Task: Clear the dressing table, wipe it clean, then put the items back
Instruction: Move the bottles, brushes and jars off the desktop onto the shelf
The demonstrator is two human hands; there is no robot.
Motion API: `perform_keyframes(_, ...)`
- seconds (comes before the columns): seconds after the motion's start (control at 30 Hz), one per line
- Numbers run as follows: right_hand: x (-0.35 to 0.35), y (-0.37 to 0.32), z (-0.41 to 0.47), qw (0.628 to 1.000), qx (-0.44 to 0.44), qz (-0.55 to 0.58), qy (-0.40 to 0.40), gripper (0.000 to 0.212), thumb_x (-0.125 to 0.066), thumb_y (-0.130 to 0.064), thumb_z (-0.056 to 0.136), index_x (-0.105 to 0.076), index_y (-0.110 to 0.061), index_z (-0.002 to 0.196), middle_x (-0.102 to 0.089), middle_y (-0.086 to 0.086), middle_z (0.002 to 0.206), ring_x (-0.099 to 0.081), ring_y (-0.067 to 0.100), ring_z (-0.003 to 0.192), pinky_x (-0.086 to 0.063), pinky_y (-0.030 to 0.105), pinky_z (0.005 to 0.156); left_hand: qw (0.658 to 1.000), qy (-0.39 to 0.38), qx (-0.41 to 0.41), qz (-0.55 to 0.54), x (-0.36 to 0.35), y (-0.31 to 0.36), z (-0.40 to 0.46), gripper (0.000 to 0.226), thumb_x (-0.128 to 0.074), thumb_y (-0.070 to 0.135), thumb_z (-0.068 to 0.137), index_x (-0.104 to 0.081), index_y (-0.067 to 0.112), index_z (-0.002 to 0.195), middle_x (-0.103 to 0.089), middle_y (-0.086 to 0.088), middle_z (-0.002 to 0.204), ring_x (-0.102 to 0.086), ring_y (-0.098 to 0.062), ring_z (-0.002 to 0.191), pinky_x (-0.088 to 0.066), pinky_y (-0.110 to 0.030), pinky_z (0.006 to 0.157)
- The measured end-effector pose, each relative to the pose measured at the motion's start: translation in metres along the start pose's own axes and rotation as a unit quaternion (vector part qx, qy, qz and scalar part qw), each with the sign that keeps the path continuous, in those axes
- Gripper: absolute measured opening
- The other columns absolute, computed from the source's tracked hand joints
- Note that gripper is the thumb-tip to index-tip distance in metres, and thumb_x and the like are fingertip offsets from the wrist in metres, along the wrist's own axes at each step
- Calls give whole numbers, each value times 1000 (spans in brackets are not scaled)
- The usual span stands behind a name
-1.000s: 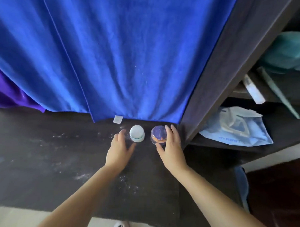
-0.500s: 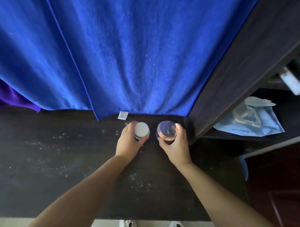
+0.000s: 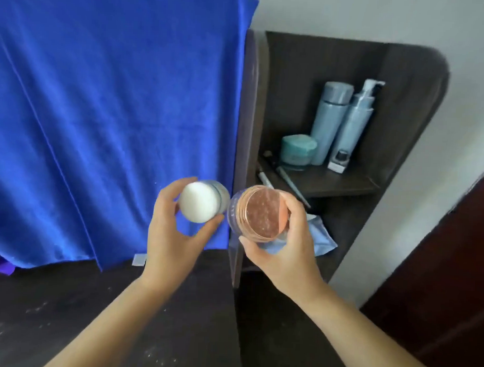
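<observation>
White plastic caps the small jar (image 3: 200,201) clasped in the left hand (image 3: 173,236), thumb under the lid's lower edge and fingers curled over its far side. Just to the right of that grasp, nearly touching it, the right hand (image 3: 285,245) clutches a clear jar with a copper-pink lid (image 3: 261,213), fingers wrapped round its right wall and thumb beneath. Both jars are held in the air, lids tilted toward the camera, above the dark dressing table (image 3: 66,314), whose top below the wrists is speckled with pale dust. Behind the left hand hangs a bright blue cloth (image 3: 114,110), its white tag (image 3: 139,260) just left of the left wrist. Up and to the right of the right hand's grasp, a dark side shelf (image 3: 331,183) carries a teal jar (image 3: 298,149), a pale blue bottle (image 3: 331,120) and a pump bottle (image 3: 355,124) standing close together; thin stick-like items lie on the shelf in front of them, too blurred to tell. Directly behind the right hand, on a lower level, a light blue packet (image 3: 321,241) shows partly.
</observation>
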State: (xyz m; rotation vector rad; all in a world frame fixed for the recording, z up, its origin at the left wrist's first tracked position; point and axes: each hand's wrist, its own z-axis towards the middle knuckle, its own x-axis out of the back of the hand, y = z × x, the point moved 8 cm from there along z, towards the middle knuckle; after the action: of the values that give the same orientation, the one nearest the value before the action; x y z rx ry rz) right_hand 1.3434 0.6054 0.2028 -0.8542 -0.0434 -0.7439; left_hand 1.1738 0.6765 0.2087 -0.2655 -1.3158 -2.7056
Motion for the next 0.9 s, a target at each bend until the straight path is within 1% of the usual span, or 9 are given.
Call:
perform_keyframes(0.1,75,11,20,996,-23,-38,76,72,-74,-34,67,-38,-17,128,-51,0,125,-49,4,117,-40,17,97,999,-36,-25,-31,-49,52,11,52,-78,24,69,-42,43,101,-52,20,110,-50,11,100,-37,-3,83)
perform_keyframes(0.17,120,28,37,988,-71,-86,105,69,-76,-32,69,-40,-18,127,-53,-1,123,-52,8,112,-42,19,92,996,-82,-25,-40,-90,74,23,49,-76,28,70,-41,45,99,-53,21,105,-52,5,97,-40,-6,78)
perform_keyframes(0.27,160,60,62,971,-175,-136,89,48,-75,-30,72,-48,-23,111,-58,-5,108,-56,11,97,-40,19,76,988,-152,-9,1,-151,80,44,45,-73,34,73,-44,33,107,-55,13,108,-53,-5,99,-45,-17,81)
perform_keyframes(0.37,166,90,73,959,-216,-179,45,40,-74,-34,71,-46,-25,99,-59,-3,101,-55,14,86,-35,22,67,979,-173,11,108,-195,62,56,53,-70,38,75,-45,19,118,-53,1,117,-53,-17,105,-46,-33,85)
perform_keyframes(0.43,158,108,76,953,-224,-206,16,46,-74,-38,70,-49,-19,103,-60,1,103,-55,18,87,-36,24,68,965,-185,0,185,-213,52,58,56,-68,41,76,-45,15,120,-51,-4,120,-53,-23,106,-44,-35,81)
perform_keyframes(0.5,150,122,78,949,-218,-227,1,57,-73,-41,67,-50,-12,110,-61,5,108,-58,23,97,-40,27,71,953,-182,-8,244,-221,45,60,57,-66,45,77,-46,12,118,-53,-8,119,-53,-27,106,-41,-35,82)
perform_keyframes(0.67,141,133,83,947,-197,-253,5,69,-73,-43,70,-45,-8,122,-57,11,117,-53,28,108,-46,35,82,925,-145,-31,351,-223,40,66,56,-57,54,80,-48,12,116,-57,-6,117,-51,-24,109,-29,-35,98)
perform_keyframes(0.8,140,131,80,951,-182,-251,-14,84,-71,-43,74,-29,-9,138,-46,13,134,-45,28,122,-40,36,95,919,-145,-18,365,-222,42,64,66,-58,55,78,-41,12,126,-52,-8,124,-47,-26,115,-32,-38,96)
perform_keyframes(0.9,152,115,70,969,-139,-202,0,79,-67,-38,79,-24,-14,142,-38,9,140,-39,20,128,-33,25,99,936,-85,-100,325,-208,67,55,64,-58,47,81,-39,13,131,-52,-8,123,-48,-26,113,-36,-39,92)
